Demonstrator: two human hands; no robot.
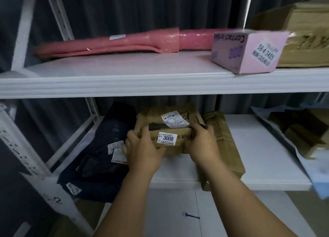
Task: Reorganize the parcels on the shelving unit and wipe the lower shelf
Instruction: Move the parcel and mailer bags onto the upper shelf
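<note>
The small brown carton (170, 140) with the white sticker reading 3008 sits on the lower shelf (267, 147), toward its left half, and both hands are on it. The left hand (142, 147) is wrapped round its left end, thumb over the top edge and fingers curled underneath; the right hand (203, 142) is closed on the right end in the same way. It looks a stiff, taped cardboard box, so it should keep its shape under a firm squeeze, and for its size it is probably light to middling in weight. The tape gives a glossy skin that may slide a little, so holding the two short ends with fingers under the bottom edge seems the safest grip, as it is now.

Directly behind it, touching or nearly so, lies a second taped brown parcel (169, 117) with a crumpled white label; whether the front carton rests partly on it cannot be told. Just to the right a flat brown package (222, 144) wrapped in shiny tape runs front to back and overhangs the shelf's front edge, so it could be knocked off by a careless elbow. To the left a dark, soft bag parcel (99, 156) slumps over the shelf's corner; it would sag when lifted and needs support from below.

On the upper shelf (124, 80) are a long pink wrapped roll (115, 43) and a pink box (249, 51), well apart from the hands
</note>
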